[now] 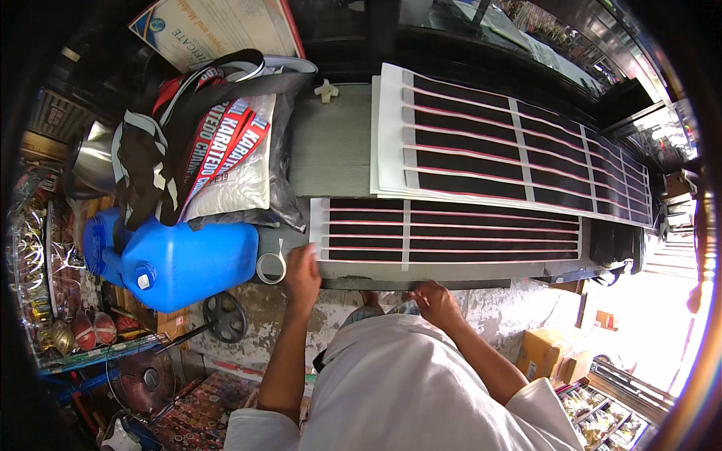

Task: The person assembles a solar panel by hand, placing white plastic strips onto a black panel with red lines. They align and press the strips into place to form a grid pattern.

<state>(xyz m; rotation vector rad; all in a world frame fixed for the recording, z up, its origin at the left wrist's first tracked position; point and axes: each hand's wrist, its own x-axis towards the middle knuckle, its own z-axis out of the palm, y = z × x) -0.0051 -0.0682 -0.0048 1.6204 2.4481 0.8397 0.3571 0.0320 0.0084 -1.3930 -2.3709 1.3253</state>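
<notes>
We've got the striped sheet [451, 237] flat on the counter [335, 150], long axis left-right across us, near edge at both hands. Left hand [302, 272] presses its left end, fingers spread (tape roll [271, 267] just beside). Right hand [435, 301] curls onto the near edge; can't tell if it's pinching.

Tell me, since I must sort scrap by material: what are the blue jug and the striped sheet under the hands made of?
Blue jug: looks like moulded plastic, smooth with a slight sheen. Striped sheet: probably printed paper or vinyl, thin, flat, black strips on white backing; which one can't be told.
</notes>
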